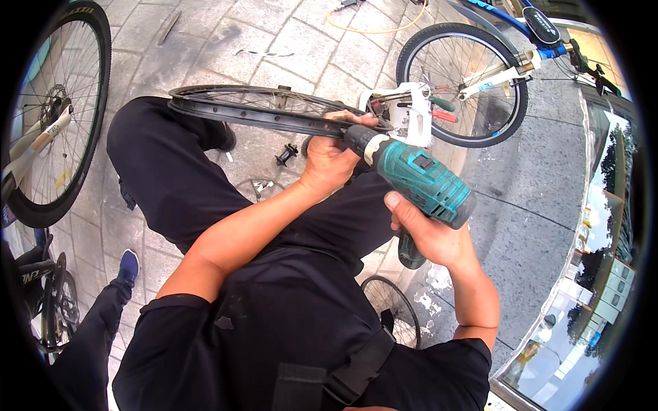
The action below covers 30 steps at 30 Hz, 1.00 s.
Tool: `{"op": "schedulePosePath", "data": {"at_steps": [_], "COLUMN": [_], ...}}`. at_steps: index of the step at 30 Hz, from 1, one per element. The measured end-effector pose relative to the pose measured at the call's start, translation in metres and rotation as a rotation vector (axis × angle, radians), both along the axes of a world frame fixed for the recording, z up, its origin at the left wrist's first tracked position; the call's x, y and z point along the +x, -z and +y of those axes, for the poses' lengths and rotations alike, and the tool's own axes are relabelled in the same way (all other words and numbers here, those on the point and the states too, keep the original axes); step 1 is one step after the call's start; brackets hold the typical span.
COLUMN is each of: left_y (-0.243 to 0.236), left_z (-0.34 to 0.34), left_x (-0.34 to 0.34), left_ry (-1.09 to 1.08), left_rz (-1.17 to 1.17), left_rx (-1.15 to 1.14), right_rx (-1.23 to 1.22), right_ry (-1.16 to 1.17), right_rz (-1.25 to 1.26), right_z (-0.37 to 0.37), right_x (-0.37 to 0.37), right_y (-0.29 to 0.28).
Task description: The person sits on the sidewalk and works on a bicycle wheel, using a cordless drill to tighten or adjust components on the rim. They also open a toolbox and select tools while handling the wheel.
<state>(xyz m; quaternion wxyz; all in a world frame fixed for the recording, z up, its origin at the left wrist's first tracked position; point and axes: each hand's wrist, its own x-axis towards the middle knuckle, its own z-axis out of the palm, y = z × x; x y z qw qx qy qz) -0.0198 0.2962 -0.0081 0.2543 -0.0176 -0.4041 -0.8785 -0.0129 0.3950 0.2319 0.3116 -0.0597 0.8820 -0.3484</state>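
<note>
A ribbed teal drill point(426, 181) sat at three o'clock, a thin black spoked wheel point(260, 118) at eleven; the right hand point(433, 236) wrapped the drill, thumb forward; the left hand point(330, 163) clasped the wheel

Bright diffuse daylight, soft shadows on paving point(322, 41), glare on glass point(555, 342), black fisheye rim, left edge perhaps blurred.

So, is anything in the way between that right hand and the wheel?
Just the drill that the right hand holds, its nose at the wheel, close to the left hand gripping the rim. Nothing else visible stands between.
</note>
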Motion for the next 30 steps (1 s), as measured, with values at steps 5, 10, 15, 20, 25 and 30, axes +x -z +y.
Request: {"op": "schedulePosePath", "data": {"at_steps": [5,10,15,20,25,30], "left_y": [0.000,0.002,-0.001,0.001,0.004,0.000], "left_z": [0.003,0.003,0.002,0.001,0.004,0.004], "left_x": [0.001,-0.001,0.003,0.003,0.005,0.006], "left_ry": [0.003,-0.032,-0.006,0.027,0.027,0.036], "left_rz": [0.001,0.027,-0.009,-0.058,-0.036,-0.029], "left_rx": [-0.009,-0.086,-0.086,-0.091,-0.005,0.059], "right_rx": [0.080,0.183,0.212,0.140,0.165,0.210], "right_ry": [-0.069,-0.120,-0.120,-0.144,-0.136,-0.106], "right_rz": [0.075,0.029,0.054,0.085,0.061,0.011], "right_z": [-0.001,-0.008,-0.009,0.002,-0.003,0.001], "right_x": [0.000,-0.006,-0.005,-0.001,-0.002,-0.004], "right_y": [-0.005,-0.017,-0.017,-0.011,-0.012,-0.009]}}
